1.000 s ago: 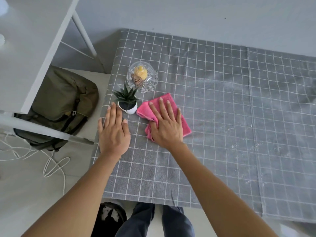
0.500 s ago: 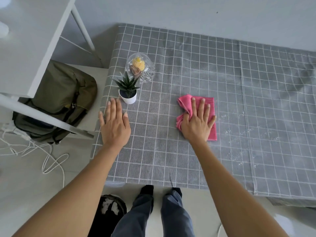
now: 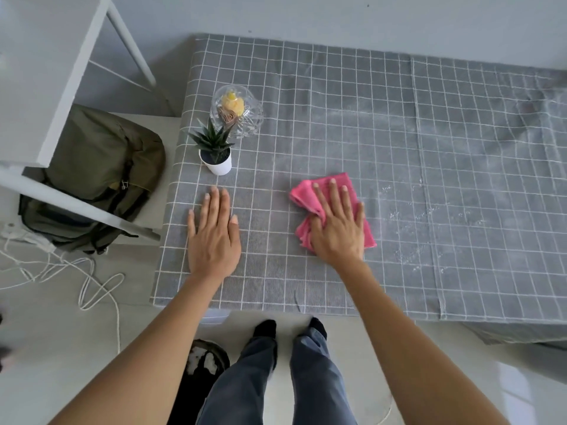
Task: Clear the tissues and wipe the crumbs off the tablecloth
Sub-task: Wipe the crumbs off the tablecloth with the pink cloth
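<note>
A grey checked tablecloth (image 3: 337, 124) covers the table. My right hand (image 3: 337, 225) lies flat with straight fingers on a crumpled pink cloth (image 3: 306, 197), pressing it onto the tablecloth near the middle front. White crumbs (image 3: 429, 228) are scattered to the right of the cloth. My left hand (image 3: 213, 237) rests flat and open on the tablecloth near its left front corner. A black bin (image 3: 205, 360) holding white tissues stands on the floor below the table edge.
A small potted succulent (image 3: 216, 151) and a glass dome (image 3: 236, 111) with a yellow item inside stand at the table's left side. A green backpack (image 3: 92, 179) sits on a seat to the left, under a white shelf frame (image 3: 61, 56). White cables (image 3: 76, 280) lie on the floor.
My right hand has slid the pink cloth from beside the plant pot rightward toward the crumbs. My left hand has stayed flat in the same place.
</note>
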`<state>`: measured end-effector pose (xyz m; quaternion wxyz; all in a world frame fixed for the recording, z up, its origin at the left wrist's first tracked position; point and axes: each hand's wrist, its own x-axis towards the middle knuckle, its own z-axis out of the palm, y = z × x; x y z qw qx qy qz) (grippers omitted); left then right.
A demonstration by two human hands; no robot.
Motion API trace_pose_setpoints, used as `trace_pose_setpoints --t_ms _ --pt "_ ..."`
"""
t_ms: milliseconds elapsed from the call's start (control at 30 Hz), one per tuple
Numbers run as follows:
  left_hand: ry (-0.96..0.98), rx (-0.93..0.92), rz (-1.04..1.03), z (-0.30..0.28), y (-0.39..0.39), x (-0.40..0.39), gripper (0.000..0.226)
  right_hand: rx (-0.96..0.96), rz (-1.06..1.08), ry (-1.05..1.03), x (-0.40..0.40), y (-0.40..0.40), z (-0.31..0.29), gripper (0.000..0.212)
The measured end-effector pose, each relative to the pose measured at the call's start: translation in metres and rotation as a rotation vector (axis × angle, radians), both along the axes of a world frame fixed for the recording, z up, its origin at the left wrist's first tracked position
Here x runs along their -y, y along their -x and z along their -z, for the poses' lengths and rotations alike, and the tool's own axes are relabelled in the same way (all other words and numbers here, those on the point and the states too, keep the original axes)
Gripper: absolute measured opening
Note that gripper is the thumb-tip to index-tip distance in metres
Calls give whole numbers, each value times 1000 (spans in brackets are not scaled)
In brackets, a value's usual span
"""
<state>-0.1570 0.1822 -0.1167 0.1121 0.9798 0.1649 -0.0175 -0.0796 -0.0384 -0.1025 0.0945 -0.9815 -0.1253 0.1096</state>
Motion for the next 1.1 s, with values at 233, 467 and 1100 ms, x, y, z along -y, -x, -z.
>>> trace_pose_setpoints --t_ms 233,467,1100 --pt "29 -14 -22 -3 -4 6 60 1 276 50 78 -22 0 60" --pt "129 -22 147 -9 -48 81 56 51 237 13 77 -21 3 63" --pt "51 29 193 1 -78 150 55 10 351 28 214 -43 0 64"
